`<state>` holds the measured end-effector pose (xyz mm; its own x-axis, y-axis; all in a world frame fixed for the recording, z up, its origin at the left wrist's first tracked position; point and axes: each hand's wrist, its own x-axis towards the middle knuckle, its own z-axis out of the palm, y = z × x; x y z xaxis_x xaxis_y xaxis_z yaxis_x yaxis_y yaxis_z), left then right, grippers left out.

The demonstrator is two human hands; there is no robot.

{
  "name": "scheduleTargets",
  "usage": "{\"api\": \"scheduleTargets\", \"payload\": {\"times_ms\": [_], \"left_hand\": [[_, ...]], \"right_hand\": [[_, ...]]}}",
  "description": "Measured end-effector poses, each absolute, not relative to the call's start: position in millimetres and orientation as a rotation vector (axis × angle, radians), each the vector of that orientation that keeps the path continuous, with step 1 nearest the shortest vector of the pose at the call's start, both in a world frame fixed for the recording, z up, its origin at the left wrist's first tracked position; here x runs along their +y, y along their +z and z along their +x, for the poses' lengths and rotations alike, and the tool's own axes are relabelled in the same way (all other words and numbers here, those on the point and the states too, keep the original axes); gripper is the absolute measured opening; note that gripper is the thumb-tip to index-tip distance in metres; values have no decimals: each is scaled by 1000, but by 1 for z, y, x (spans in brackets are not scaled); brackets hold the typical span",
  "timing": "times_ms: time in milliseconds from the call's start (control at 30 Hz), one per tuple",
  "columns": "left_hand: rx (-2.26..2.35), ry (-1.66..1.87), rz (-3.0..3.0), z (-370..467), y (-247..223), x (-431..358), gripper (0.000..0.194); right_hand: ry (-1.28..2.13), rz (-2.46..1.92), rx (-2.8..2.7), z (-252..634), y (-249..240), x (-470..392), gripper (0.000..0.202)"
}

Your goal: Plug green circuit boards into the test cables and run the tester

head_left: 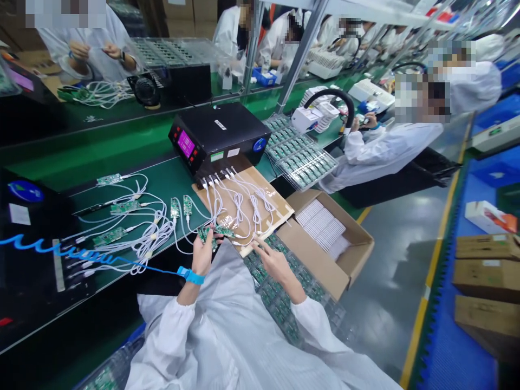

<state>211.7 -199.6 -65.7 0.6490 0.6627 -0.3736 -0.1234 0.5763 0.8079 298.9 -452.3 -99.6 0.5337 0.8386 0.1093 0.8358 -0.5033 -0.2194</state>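
Observation:
My left hand, with a blue strap at the wrist, is closed on a small green circuit board at the bench's front edge. Another green board lies right beside it, with a white plug at its end. My right hand reaches in from the right, its fingertips closed at a white cable; the exact grip is small and partly hidden. Several bundled white cables run from a black tester with a lit pink screen, over a cardboard sheet. Two boards with plugs lie left of my hands.
A carton of white packs stands at the right. A tray of boards sits below my right hand, another tray beyond the tester. Left are cabled boards and a coiled blue cord. Co-workers sit across and to the right.

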Motion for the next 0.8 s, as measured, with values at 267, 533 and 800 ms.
{"api": "scheduleTargets", "payload": {"times_ms": [267, 533, 800], "left_hand": [[717, 411, 859, 205, -77, -201, 44], [762, 436, 864, 198, -79, -201, 53], [798, 425, 716, 177, -58, -196, 38]], "right_hand": [[98, -2497, -1566, 314, -94, -457, 82], [298, -2430, -1656, 306, -93, -439, 89], [143, -2456, -1660, 322, -107, -451, 80]]}}
